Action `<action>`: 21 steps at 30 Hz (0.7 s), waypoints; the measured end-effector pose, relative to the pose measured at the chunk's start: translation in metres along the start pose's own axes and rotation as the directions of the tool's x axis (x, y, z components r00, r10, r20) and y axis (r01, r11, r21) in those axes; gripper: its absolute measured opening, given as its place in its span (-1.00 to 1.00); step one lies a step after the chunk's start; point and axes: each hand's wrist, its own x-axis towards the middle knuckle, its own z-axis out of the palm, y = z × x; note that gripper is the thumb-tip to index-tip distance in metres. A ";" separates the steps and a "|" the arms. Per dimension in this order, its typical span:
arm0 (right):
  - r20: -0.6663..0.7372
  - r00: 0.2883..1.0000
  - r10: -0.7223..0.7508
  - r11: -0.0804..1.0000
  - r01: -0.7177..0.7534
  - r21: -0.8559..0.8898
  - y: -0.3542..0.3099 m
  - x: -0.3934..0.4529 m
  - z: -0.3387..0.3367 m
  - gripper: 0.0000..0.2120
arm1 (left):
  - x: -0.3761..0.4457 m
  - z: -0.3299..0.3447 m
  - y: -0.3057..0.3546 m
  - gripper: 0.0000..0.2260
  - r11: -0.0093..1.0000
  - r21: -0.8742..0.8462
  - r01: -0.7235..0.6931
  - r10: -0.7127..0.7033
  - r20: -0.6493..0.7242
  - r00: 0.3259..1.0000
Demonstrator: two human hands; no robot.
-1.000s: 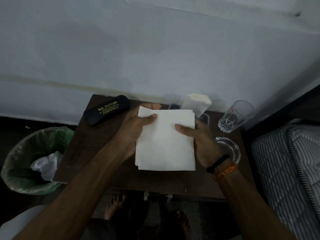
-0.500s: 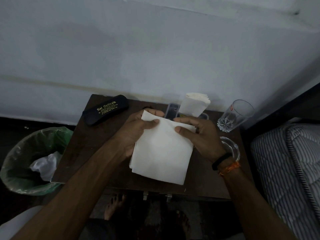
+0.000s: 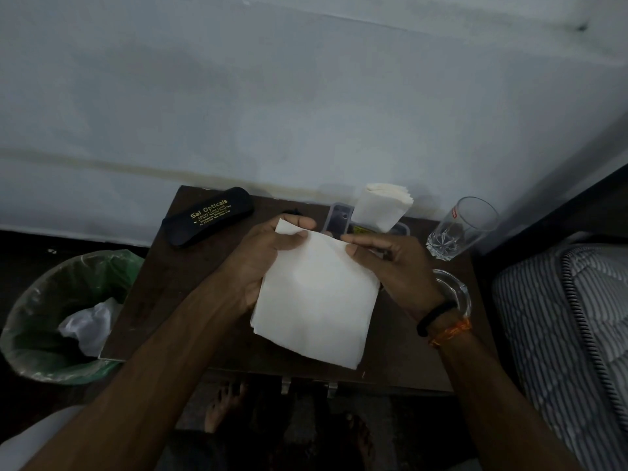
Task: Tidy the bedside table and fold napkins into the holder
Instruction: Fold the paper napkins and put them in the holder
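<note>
left hand (image 3: 268, 256): grip curling round the left edge of the napkin stack (image 3: 316, 297), thumb lying on top
right hand (image 3: 397, 270): thumb and forefinger pinching the stack's upper right corner
napkin stack: tilting, being held just over the dark bench (image 3: 163, 294)
napkin holder (image 3: 343, 217): sitting at the bench's back edge, folded napkins (image 3: 382, 207) standing in it
spectacle case (image 3: 207, 217): lying back left
glass tumbler (image 3: 462, 227): standing back right
bin (image 3: 64, 317): sitting left of the bench
</note>
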 end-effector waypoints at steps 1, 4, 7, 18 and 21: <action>-0.007 1.000 0.009 1.000 -0.009 -0.005 0.000 0.000 -0.001 -0.79 | 0.000 0.000 0.000 -0.81 1.000 -0.019 0.001 0.000 0.014 1.000; -0.038 0.998 0.059 0.997 -0.056 0.057 -0.004 -0.001 0.000 -0.80 | -0.001 0.000 0.001 -0.82 0.999 -0.037 0.010 -0.009 0.015 1.000; -0.058 0.986 0.159 0.966 -0.143 0.215 -0.012 -0.005 0.004 -0.64 | 0.002 -0.004 -0.001 -0.83 0.998 -0.057 0.017 -0.019 -0.022 1.000; 0.354 0.858 0.372 0.646 -0.513 0.565 -0.024 -0.024 0.025 -0.48 | 0.001 -0.004 0.004 -0.87 0.987 -0.146 -0.069 0.067 -0.016 0.998; 0.322 0.881 0.345 0.637 -0.472 0.610 -0.021 -0.021 0.025 -0.45 | 0.001 -0.004 0.003 -0.87 0.990 -0.106 -0.095 0.091 -0.046 0.995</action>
